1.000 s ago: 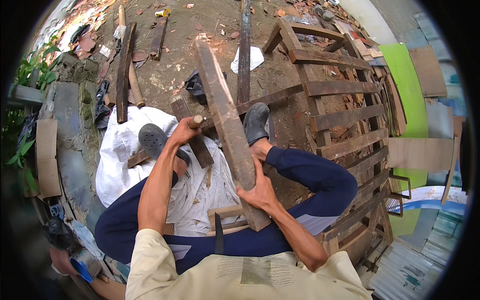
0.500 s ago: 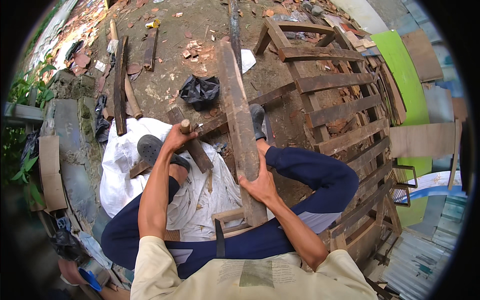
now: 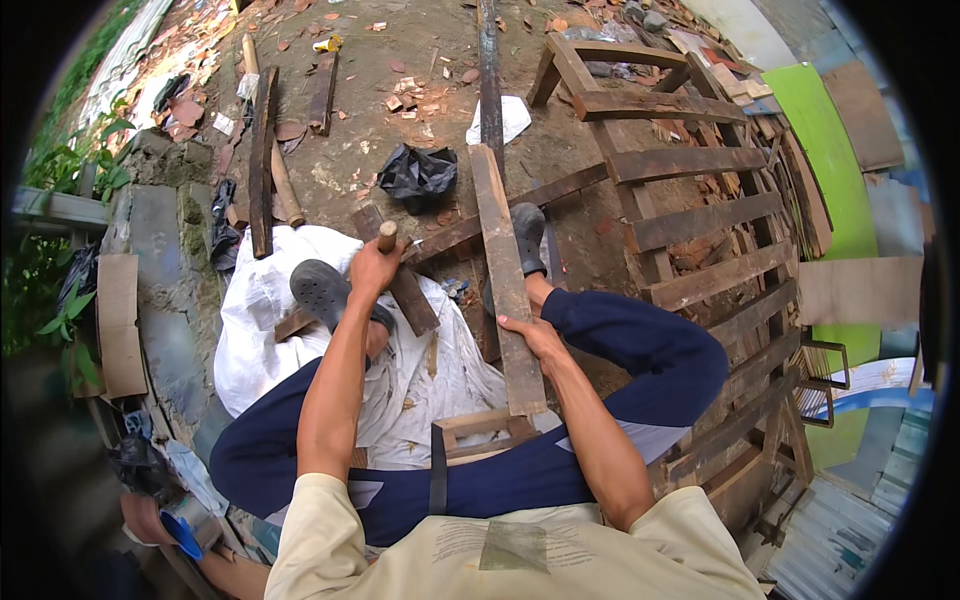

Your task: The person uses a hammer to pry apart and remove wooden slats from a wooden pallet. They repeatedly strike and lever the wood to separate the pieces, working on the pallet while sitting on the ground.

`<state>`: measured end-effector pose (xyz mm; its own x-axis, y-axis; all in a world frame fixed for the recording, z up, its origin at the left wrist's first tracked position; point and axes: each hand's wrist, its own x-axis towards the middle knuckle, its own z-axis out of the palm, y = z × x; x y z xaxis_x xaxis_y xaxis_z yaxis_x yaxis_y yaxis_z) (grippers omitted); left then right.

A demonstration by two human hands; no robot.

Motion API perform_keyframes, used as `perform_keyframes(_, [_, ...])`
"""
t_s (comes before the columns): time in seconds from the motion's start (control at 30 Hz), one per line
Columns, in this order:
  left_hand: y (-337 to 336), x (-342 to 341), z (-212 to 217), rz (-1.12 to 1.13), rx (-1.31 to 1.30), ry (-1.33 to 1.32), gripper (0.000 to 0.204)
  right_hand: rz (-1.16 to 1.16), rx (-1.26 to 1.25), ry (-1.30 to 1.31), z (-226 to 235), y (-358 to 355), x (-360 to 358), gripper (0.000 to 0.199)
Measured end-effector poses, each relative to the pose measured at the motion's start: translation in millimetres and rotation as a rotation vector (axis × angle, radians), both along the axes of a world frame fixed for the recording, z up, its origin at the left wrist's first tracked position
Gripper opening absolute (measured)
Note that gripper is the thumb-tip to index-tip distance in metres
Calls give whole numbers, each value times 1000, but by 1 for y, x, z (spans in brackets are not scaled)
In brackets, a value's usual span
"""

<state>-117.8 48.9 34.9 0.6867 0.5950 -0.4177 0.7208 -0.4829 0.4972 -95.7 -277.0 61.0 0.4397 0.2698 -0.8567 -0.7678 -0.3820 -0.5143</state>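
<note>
My left hand (image 3: pixel 374 268) is closed round a thick round wooden handle (image 3: pixel 387 236); the rest of that tool is hidden. Under that hand a short dark board (image 3: pixel 410 295) slants beside my left clog. My right hand (image 3: pixel 538 338) grips the edge of a long weathered plank (image 3: pixel 505 255), fingers beneath it and thumb on its top. The plank points away from me, its near end over my lap close to a small wooden frame (image 3: pixel 485 425). A longer beam (image 3: pixel 470 232) lies crosswise beyond my feet, passing behind the plank.
A slatted wooden structure (image 3: pixel 700 230) leans along the right. White sacking (image 3: pixel 270 300) spreads beneath my legs. Ahead lie a black plastic bag (image 3: pixel 418 175), a dark upright pole (image 3: pixel 490 90) and loose timber (image 3: pixel 263 165). A low concrete wall (image 3: pixel 155 270) borders the left.
The plank has dropped lower, its far end now nearer to me and tilted further left. My right hand has shifted to its right edge. My left hand keeps hold of the handle.
</note>
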Motion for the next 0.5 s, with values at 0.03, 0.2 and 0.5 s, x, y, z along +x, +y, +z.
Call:
perform_keyframes(0.03, [0, 0, -1, 19, -11, 11, 53, -49, 20, 128, 1, 1, 2, 63])
perform_keyframes(0.2, [5, 4, -5, -7, -97, 53, 53, -50, 286, 133, -6, 4, -3, 50])
perform_keyframes(0.5, [17, -1, -11, -67, -56, 60, 50, -334, 410, 146, 67, 32, -11, 56])
